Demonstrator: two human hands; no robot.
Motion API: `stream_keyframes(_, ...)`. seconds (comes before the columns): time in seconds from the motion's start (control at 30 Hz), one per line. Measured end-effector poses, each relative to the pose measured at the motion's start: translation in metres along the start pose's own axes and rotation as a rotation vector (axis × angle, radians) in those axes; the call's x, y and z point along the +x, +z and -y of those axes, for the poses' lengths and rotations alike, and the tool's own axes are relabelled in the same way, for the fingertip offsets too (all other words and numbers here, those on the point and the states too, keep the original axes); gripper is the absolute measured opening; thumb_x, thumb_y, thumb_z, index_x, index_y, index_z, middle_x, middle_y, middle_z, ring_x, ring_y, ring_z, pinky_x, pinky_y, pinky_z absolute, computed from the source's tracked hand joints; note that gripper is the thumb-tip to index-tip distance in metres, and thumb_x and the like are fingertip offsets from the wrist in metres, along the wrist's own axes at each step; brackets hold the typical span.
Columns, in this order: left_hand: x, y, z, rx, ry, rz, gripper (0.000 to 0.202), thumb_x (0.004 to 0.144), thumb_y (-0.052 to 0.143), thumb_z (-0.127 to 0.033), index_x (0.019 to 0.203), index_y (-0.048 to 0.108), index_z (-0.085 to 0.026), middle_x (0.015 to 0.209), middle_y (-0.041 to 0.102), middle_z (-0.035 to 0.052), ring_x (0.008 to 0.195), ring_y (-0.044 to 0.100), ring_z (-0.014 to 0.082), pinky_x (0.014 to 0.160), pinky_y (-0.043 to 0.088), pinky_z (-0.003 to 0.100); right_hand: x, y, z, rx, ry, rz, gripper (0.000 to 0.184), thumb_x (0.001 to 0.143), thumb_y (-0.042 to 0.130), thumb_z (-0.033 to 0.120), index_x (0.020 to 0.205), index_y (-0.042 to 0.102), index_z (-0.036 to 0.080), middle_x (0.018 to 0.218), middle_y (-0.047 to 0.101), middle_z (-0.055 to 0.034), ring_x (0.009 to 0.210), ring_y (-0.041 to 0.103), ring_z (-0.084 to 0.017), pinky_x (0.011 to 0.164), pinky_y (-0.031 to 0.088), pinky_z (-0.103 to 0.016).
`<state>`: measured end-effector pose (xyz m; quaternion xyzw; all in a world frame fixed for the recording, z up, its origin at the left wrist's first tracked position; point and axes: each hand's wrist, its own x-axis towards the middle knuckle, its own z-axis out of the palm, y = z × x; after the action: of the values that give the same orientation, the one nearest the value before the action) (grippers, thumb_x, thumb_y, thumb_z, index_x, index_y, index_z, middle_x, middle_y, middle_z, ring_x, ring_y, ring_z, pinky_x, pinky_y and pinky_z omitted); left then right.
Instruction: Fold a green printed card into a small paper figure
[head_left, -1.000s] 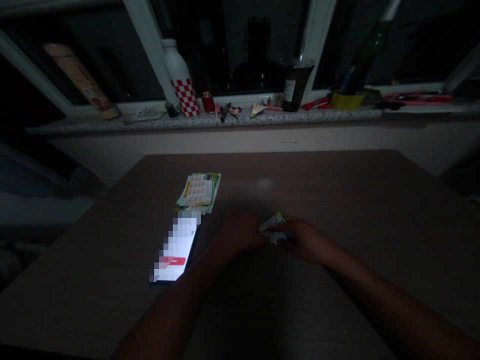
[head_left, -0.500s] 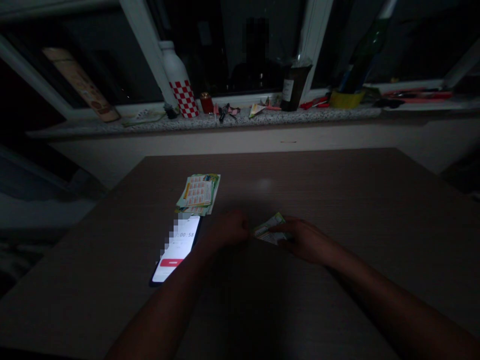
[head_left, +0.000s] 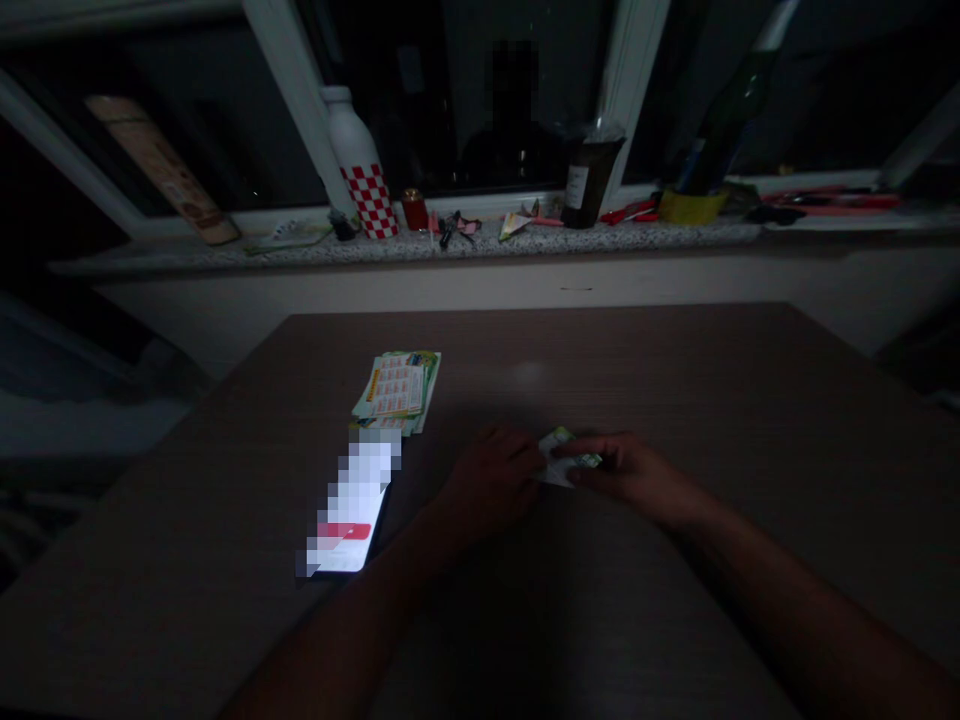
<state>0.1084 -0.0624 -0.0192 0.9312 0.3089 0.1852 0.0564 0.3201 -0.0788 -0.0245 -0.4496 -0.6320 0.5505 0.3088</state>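
In dim light, both of my hands meet at the middle of a brown table (head_left: 675, 370). My left hand (head_left: 491, 478) and my right hand (head_left: 622, 470) pinch a small folded piece of printed paper (head_left: 559, 462) between their fingertips, low over the tabletop. The paper shows white and green and is partly hidden by my fingers. To the left lies a stack of similar printed paper sheets (head_left: 397, 388), and a lit phone (head_left: 352, 510) lies just in front of that stack.
A stone windowsill (head_left: 450, 245) runs behind the table, crowded with a white bottle with red checks (head_left: 360, 165), a dark jar (head_left: 589, 175), a green bottle (head_left: 724, 110), a yellow tape roll (head_left: 690, 205) and small clutter. A cardboard tube (head_left: 161, 165) leans at the far left.
My left hand drew back from the paper, then returned to it. The paper now looks more folded and compact between both hands.
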Motion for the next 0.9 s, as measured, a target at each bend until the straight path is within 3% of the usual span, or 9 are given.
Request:
stream_keyframes(0.07, 0.001, 0.0, 0.002, 0.013, 0.036, -0.077, 0.012, 0.084, 0.053, -0.02, 0.092, 0.061, -0.018, 0.094, 0.062, 0.0051, 0.089, 0.054, 0.0192, 0.082, 0.04, 0.035, -0.001, -0.003, 0.001, 0.095, 0.017, -0.03, 0.032, 0.076, 0.066, 0.035, 0.105, 0.068, 0.02, 0.104, 0.07, -0.0066, 0.092, 0.065, -0.021, 0.086, 0.048, -0.037)
stream_keyframes(0.13, 0.001, -0.001, 0.003, 0.011, 0.056, -0.132, 0.013, 0.087, 0.05, -0.021, 0.089, 0.062, -0.018, 0.09, 0.063, 0.0044, 0.086, 0.054, 0.0179, 0.08, 0.04, 0.034, -0.002, -0.005, 0.001, 0.058, -0.055, -0.121, 0.031, 0.078, 0.065, 0.037, 0.104, 0.068, 0.02, 0.105, 0.069, -0.0077, 0.093, 0.064, -0.021, 0.085, 0.049, -0.037)
stream_keyframes(0.27, -0.002, -0.004, 0.005, 0.002, 0.029, -0.157, 0.014, 0.087, 0.05, -0.021, 0.087, 0.063, -0.018, 0.087, 0.064, 0.004, 0.085, 0.055, 0.0173, 0.079, 0.04, 0.033, -0.006, -0.008, 0.001, -0.341, -0.425, -0.361, 0.014, 0.079, 0.064, 0.028, 0.091, 0.069, 0.021, 0.107, 0.063, -0.0086, 0.1, 0.059, -0.022, 0.086, 0.046, -0.039)
stream_keyframes(0.43, -0.004, -0.001, 0.005, -0.023, 0.012, -0.185, 0.013, 0.087, 0.05, -0.021, 0.087, 0.063, -0.018, 0.086, 0.064, 0.0031, 0.083, 0.055, 0.0164, 0.08, 0.04, 0.033, -0.009, -0.004, 0.006, -0.742, -0.756, -0.36, 0.013, 0.076, 0.066, 0.018, 0.088, 0.068, 0.023, 0.092, 0.066, -0.0045, 0.09, 0.06, -0.022, 0.08, 0.043, -0.04)
stream_keyframes(0.7, -0.003, -0.006, -0.002, -0.004, 0.001, -0.249, 0.012, 0.084, 0.054, -0.023, 0.091, 0.062, -0.018, 0.092, 0.064, 0.0049, 0.088, 0.055, 0.0181, 0.083, 0.041, 0.035, -0.005, 0.002, 0.005, -0.835, -0.906, -0.371, 0.013, 0.075, 0.066, 0.015, 0.086, 0.064, 0.022, 0.079, 0.068, -0.0016, 0.077, 0.06, -0.018, 0.076, 0.044, -0.037)
stream_keyframes(0.9, 0.0, -0.006, -0.011, -0.007, 0.115, -0.32, 0.01, 0.082, 0.053, -0.02, 0.082, 0.062, -0.017, 0.085, 0.063, 0.0046, 0.08, 0.053, 0.0169, 0.076, 0.042, 0.034, -0.005, 0.006, 0.005, -0.868, -0.944, -0.364, 0.006, 0.078, 0.064, 0.016, 0.082, 0.063, 0.021, 0.074, 0.066, -0.0006, 0.072, 0.058, -0.016, 0.073, 0.044, -0.035)
